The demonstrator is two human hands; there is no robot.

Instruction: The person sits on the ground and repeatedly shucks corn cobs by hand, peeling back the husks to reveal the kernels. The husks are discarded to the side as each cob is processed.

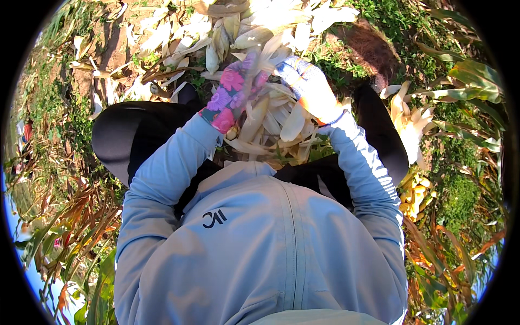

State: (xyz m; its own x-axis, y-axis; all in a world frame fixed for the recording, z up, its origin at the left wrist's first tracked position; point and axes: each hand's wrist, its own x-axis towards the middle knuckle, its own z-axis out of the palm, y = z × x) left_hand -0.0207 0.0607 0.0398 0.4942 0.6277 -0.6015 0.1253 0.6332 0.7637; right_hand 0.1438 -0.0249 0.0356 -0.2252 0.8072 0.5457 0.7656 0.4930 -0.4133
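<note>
My left hand [233, 92], in a pink and purple floral glove, is closed round an ear of corn whose pale husk [269, 54] sticks up between my hands. The glove and blur hide most of the ear. My right hand [309, 89], in a white, blue and orange glove, has its fingers bent in at the husk's right side; their tips are partly hidden. Below both hands, a heap of loose pale husks [265, 119] lies between my bent legs. Just beyond, several ears still in their husks [254, 38] are piled on the ground.
Peeled yellow corn ears [417, 195] lie in a pile beside my right knee. Spread husks [409, 122] rest above that pile. At the far right is a reddish-brown furry thing [371, 51]. Dry and green corn plants [476, 84] stand on both sides.
</note>
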